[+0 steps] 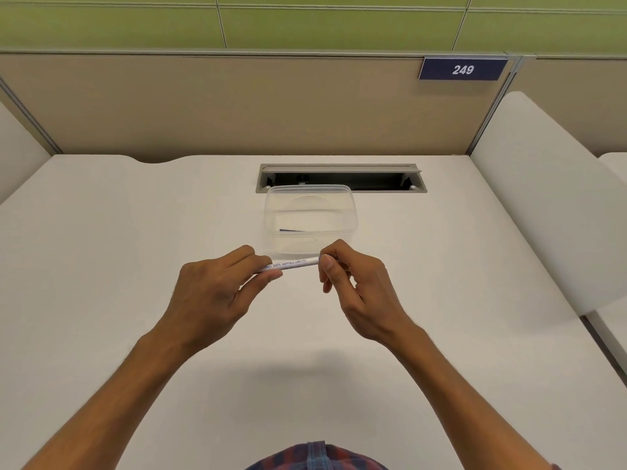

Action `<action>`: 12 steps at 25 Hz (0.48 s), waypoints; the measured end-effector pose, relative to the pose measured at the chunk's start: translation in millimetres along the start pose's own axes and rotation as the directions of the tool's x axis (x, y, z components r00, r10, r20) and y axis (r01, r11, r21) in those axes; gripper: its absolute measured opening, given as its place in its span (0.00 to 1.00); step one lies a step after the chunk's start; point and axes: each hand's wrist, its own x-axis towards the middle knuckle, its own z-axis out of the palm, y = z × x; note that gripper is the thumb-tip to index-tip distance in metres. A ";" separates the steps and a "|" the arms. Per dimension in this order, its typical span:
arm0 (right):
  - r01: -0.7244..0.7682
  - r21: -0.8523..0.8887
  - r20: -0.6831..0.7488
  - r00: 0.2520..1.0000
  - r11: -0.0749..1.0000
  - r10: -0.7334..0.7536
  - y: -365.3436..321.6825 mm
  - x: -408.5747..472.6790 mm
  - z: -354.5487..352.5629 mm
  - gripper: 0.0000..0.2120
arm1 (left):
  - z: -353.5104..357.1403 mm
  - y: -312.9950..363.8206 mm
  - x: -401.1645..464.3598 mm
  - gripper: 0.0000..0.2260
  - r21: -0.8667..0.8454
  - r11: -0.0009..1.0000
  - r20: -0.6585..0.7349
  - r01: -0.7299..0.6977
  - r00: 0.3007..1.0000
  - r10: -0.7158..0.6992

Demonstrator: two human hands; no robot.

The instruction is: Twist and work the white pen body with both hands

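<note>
- At the centre of the frame, a slim white pen [291,263] with small printed lettering along its barrel lies nearly level between two hands, above the white bench [101,249].
- The left hand [212,293] grips the pen's left part, its fingers curled round the barrel and the thumb laid along the underside.
- The right hand [356,293] pinches the pen's right end between thumb and forefinger; its other fingers curl loosely beneath.
- Just above the pen in the frame stands a clear plastic container [310,222], rectangular with rounded corners and open at the top. A small dark strip shows through its wall near the bottom; what it is cannot be told.
- The pen's barrel crosses in front of the container's near lower edge; whether the two touch cannot be told.
- Above the container, a long grey cable slot [341,178] is set into the bench, its flap raised.
- Across the upper part of the frame runs a beige partition [237,106], with a green wall [305,25] above it.
- In the upper right, a dark blue plate [463,69] on the partition reads 249.
- At the right edge, a white divider [549,198] rises beside the bench.
- At the bottom centre, a piece of checked cloth [315,459] in red and blue shows.
</note>
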 end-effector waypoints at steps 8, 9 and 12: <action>-0.109 0.205 0.060 0.993 0.973 0.098 -6.2 3.0 1.5 0.17 | 2.2 -1.5 0.0 0.11 0.159 0.979 -0.067 -0.125 0.988 0.137; -0.151 0.256 0.083 0.987 0.955 0.134 -6.7 4.0 2.0 0.18 | 2.3 -2.6 -0.1 0.11 0.192 0.972 -0.060 -0.136 0.987 0.150; -0.208 0.289 0.116 0.976 0.934 0.182 -6.7 5.4 1.7 0.18 | 2.2 -5.1 0.5 0.11 0.206 0.969 -0.047 -0.137 0.988 0.150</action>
